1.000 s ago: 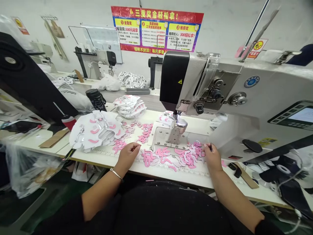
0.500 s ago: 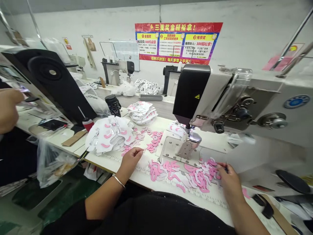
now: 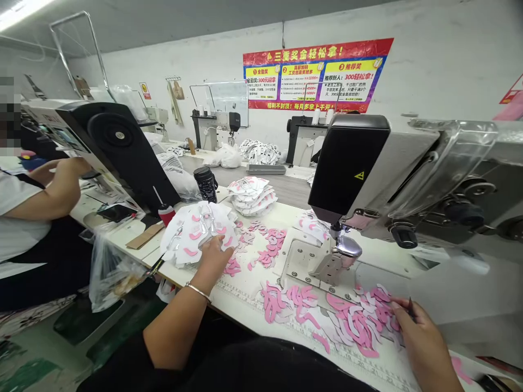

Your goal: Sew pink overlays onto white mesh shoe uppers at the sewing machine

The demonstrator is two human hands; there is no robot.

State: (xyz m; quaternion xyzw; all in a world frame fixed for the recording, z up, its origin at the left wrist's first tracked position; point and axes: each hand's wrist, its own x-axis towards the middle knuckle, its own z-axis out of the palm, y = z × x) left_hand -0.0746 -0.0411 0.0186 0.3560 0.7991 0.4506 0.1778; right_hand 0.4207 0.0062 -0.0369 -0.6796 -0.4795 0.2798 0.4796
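My left hand [image 3: 213, 258], with a bangle on its wrist, lies on the front right of a stack of white shoe-upper pieces [image 3: 175, 239] with pink curved patches. Its fingers are stretched over the top piece, thumb apart, touching the stack. At the right, my right hand [image 3: 423, 329] is closed around a small dark pointed tool [image 3: 411, 309], most of it hidden in the palm. Its fingertips touch the edge of a heap of pink and white curved cut pieces [image 3: 355, 318]. The sewing machine head [image 3: 349, 169] stands between and behind my hands.
More pink pieces [image 3: 272, 245] lie left of the machine's bed plate [image 3: 302, 261]. Behind are a second white stack [image 3: 253, 198], a black cup [image 3: 205, 182] and a red bottle [image 3: 166, 213]. A co-worker's arm [image 3: 61, 188] is at another machine on the left.
My left hand has moved left from the table's front edge onto the white stack, its fingers opening out. My right hand stays by the pink heap. The view has turned somewhat left.
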